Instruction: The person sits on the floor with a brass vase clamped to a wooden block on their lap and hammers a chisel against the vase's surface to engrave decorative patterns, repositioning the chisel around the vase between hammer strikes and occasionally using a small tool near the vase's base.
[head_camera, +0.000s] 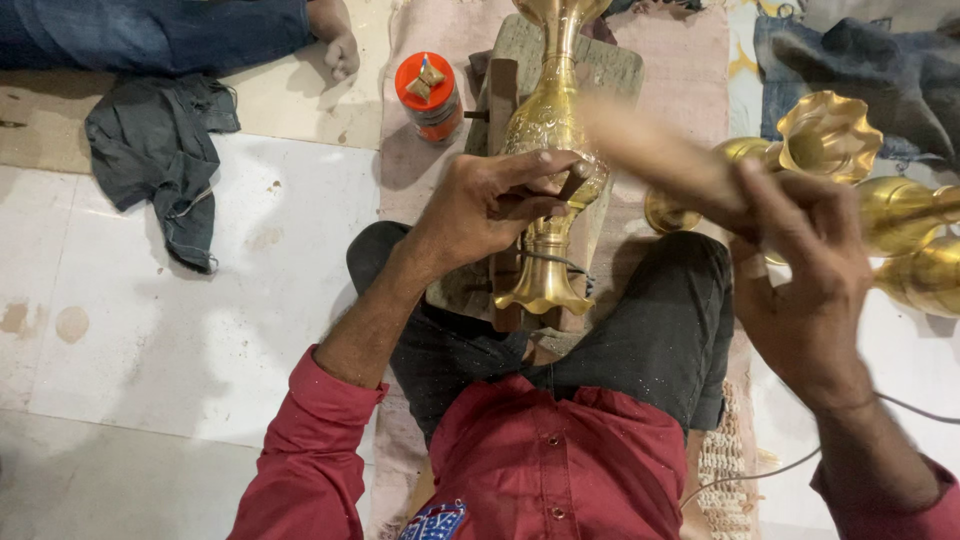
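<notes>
A tall brass vase lies lengthwise on a wooden block between my knees, its flared foot toward me. My left hand rests on the vase's belly and pinches a small chisel-like tool against the metal. My right hand is raised to the right, shut on a wooden mallet handle, which is blurred by motion above the vase.
An orange-lidded jar stands left of the block. Several more brass vases lie at the right. A grey cloth lies on the tiled floor at left. Another person's leg and foot reach in at the top left.
</notes>
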